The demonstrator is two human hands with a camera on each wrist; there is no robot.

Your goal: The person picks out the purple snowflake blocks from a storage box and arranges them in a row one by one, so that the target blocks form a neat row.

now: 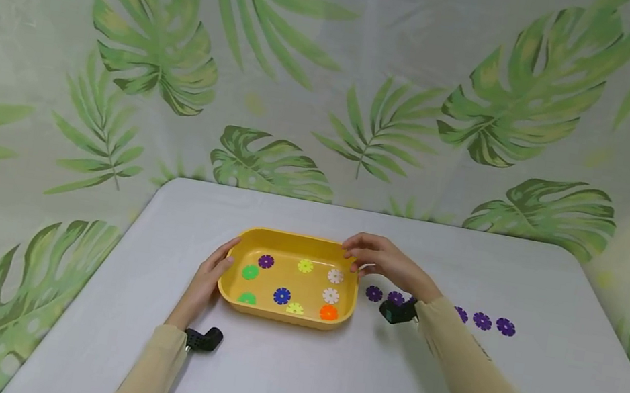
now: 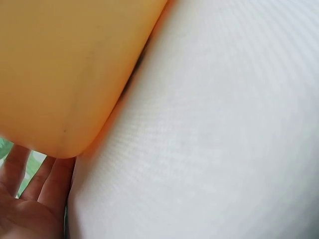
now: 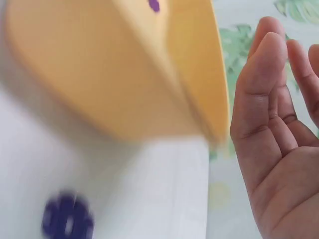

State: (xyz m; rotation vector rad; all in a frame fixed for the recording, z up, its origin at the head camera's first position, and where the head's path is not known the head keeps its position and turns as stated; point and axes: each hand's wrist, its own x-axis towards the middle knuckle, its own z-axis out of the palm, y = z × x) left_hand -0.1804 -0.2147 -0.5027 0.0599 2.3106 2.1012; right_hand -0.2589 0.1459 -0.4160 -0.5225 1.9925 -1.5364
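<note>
My left hand (image 1: pixel 210 274) holds the left end of a yellow plastic tray (image 1: pixel 266 238), with the thumb at the rim. In the left wrist view its fingers (image 2: pixel 54 181) lie against the tray's outer wall (image 2: pixel 75 69). Above the tray's right rim is my right hand (image 1: pixel 381 261), loosely bent with nothing visible in it. The right wrist view shows its palm and fingers (image 3: pixel 259 94) beside the tray wall (image 3: pixel 99 74). Notched snowflake discs lie spread inside the tray, among them a purple disc (image 1: pixel 265 262), a blue disc (image 1: pixel 282 296) and an orange disc (image 1: pixel 329 312).
Right of the tray, several purple discs form a row on the white table (image 1: pixel 288 376), from the near disc (image 1: pixel 374 293) to the end disc (image 1: pixel 506 327). My right forearm crosses over this row. A leaf-patterned curtain (image 1: pixel 373 49) hangs behind the table.
</note>
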